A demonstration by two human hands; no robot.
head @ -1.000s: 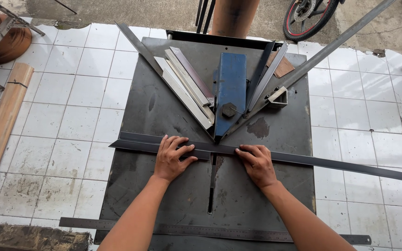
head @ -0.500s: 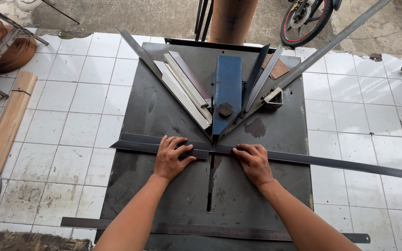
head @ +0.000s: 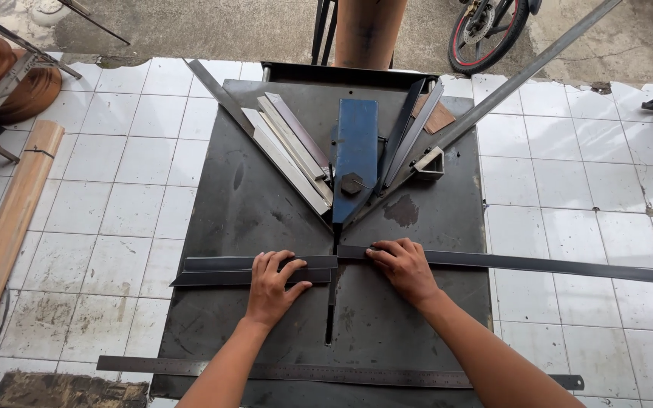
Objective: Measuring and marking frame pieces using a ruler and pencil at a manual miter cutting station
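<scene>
You are standing over a dark steel table [head: 251, 196] set on a white tiled floor [head: 115, 181], with a narrow slot running down its middle. Across the table, from just right of the slot and out past the right edge, lies a long dark flat steel bar [head: 553, 265]. To the left of the slot lies a shorter dark steel angle piece [head: 217, 270], its left end cut on a slant, its right end meeting the slot; whether the two pieces touch there you cannot tell. Along the near edge of the table lies a long steel ruler [head: 326, 372]. Beyond the slot a blue steel plate [head: 356, 155] points toward you, flanked by pale metal strips [head: 289, 155] fanned to the left and dark bars leaning to the right, with a small square tube offcut [head: 430, 164] beside them. A long wooden plank [head: 5, 234] lies on the floor far to the left.

Your left hand [head: 272, 289] rests flat on the right end of the angle piece, fingers [head: 285, 266] spread and pressing down, gripping nothing. Your right hand [head: 403, 270] lies on the left end of the long bar, fingers extended and pressing it to the table, not closed around it.
</scene>
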